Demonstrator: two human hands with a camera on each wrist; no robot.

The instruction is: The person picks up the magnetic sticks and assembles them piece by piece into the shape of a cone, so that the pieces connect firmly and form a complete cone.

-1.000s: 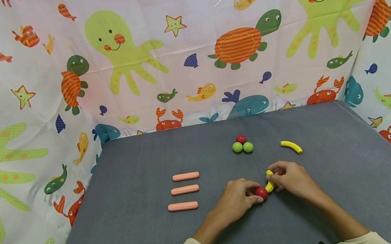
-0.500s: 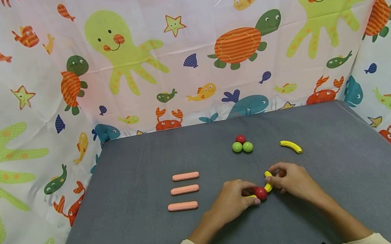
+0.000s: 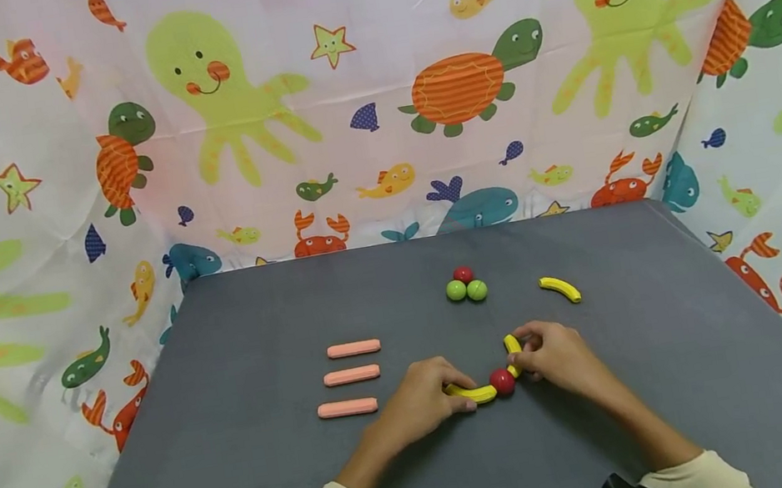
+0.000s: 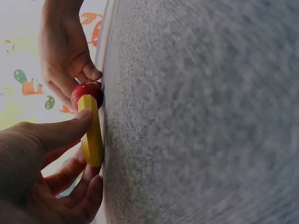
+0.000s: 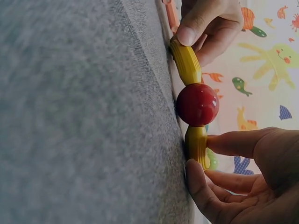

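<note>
My left hand (image 3: 418, 402) pinches a yellow toy banana (image 3: 476, 394) near its left end, thumb on one side and fingers on the other in the left wrist view. The banana's other end meets a shiny red ball (image 3: 503, 382). On the ball's far right side, a second yellow toy banana (image 3: 511, 344) touches it. My right hand (image 3: 560, 358) holds that banana between thumb and fingers, covering part of it in the head view. In the right wrist view the red ball (image 5: 197, 105) sits between the two banana ends, all resting on the grey cloth.
To the left lie three pink sausage-shaped pieces (image 3: 352, 375) in a column. Farther back, a small red ball (image 3: 463, 274) and two green balls (image 3: 455, 291) form a cluster. Another yellow banana (image 3: 560, 289) lies at the back right. A sea-animal curtain borders the grey table (image 3: 257, 314).
My left hand has slid left from beside the red ball, uncovering the banana that it now pinches. My right hand stays at its banana. The head view has shifted slightly.
</note>
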